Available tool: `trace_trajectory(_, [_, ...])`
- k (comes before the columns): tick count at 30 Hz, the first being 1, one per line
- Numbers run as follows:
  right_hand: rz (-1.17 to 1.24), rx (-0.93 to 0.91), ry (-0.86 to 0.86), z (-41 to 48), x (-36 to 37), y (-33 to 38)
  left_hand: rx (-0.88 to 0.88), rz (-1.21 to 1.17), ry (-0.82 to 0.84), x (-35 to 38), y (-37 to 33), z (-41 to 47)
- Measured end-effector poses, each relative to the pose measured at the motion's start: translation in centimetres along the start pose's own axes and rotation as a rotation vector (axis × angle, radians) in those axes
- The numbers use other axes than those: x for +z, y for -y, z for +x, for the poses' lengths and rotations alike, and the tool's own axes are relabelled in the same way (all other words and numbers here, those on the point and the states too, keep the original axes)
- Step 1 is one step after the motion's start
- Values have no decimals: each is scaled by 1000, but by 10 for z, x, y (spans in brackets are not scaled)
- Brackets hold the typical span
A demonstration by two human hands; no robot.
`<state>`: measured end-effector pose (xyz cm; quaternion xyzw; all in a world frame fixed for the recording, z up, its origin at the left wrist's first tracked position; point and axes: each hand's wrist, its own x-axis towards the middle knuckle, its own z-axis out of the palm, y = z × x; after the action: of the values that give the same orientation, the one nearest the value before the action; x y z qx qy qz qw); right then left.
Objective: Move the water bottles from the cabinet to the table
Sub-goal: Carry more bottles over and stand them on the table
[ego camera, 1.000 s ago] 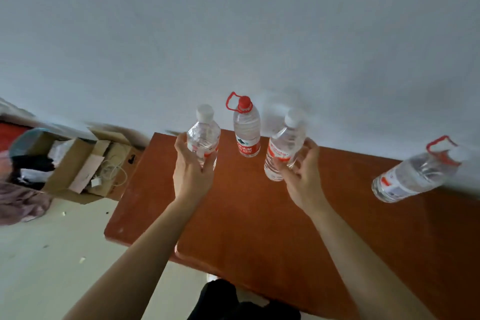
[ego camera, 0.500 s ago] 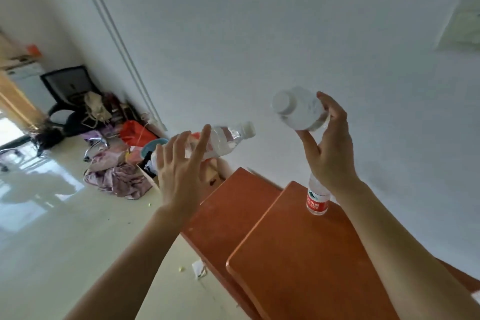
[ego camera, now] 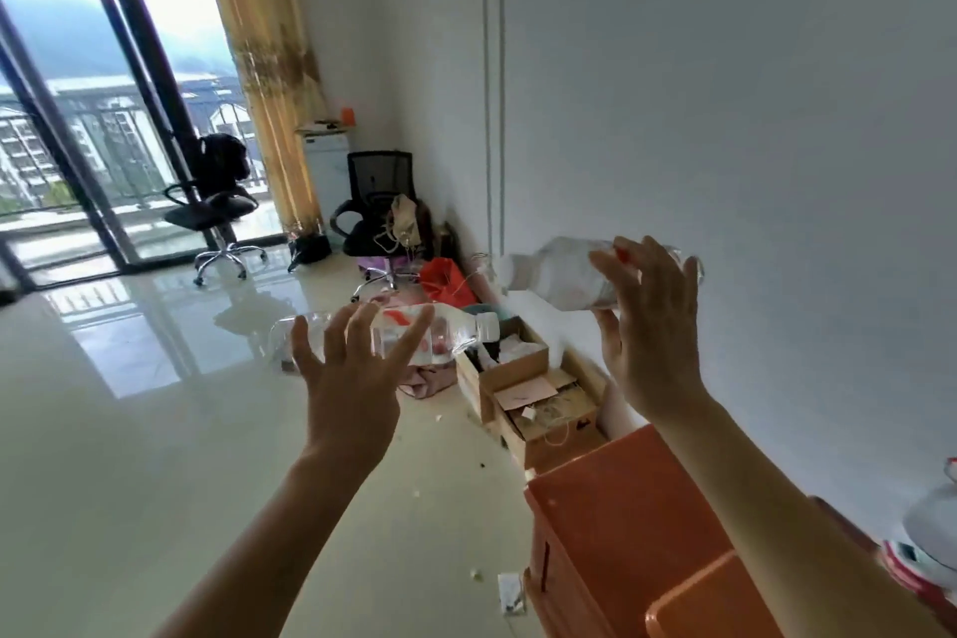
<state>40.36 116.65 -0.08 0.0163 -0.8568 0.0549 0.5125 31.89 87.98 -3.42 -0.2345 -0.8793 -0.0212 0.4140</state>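
Left hand point(ego camera: 347, 394) fingers are fanned wide and hooked over the near side of a clear plastic water bottle with a white screw cap point(ego camera: 455, 333), which is carried lying flat, cap turned to three o'clock. At three o'clock from it and slightly higher, the right hand point(ego camera: 652, 342) is wrapped loosely round a second clear plastic bottle point(ego camera: 559, 275), blurred and also held sideways, with the thumb beneath and the fingers over the top. Both bottles are held in the air, well apart from the orange-brown wooden cabinet point(ego camera: 621, 508) at five o'clock. The sideways hold is judged a matter of carrying ease, one bottle to each hand. The first bottle is seen to be capped, so no spill is expected from it, though neither fill level can be told. No table is seen. A red-labelled third bottle point(ego camera: 932, 528) is glimpsed at four o'clock, cut by the edge and judged yet to be moved. Open brown cardboard boxes point(ego camera: 518, 370), at twelve o'clock from the cabinet's corner, are filled with papers and a pale cord.
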Motion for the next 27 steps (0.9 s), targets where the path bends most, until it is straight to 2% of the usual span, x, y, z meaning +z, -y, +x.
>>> trace_trajectory(5, [103, -159, -23, 38, 118, 133, -143, 158, 9, 1, 150, -40])
trace_trajectory(10, [250, -271, 96, 71, 211, 257, -339, 304, 1, -9, 272, -77])
trace_trajectory(12, [257, -268, 112, 78, 228, 282, -376, 333, -26, -10, 298, -85])
trace_trajectory(14, [314, -317, 124, 87, 267, 317, -491, 375, -16, -5, 335, -96])
trace_trajectory(19, [415, -436, 189, 116, 369, 382, -622, 445, 71, 23, 421, -109])
trace_trajectory(27, [613, -602, 314, 189, 520, 512, -702, 697, 94, 59, 545, -98])
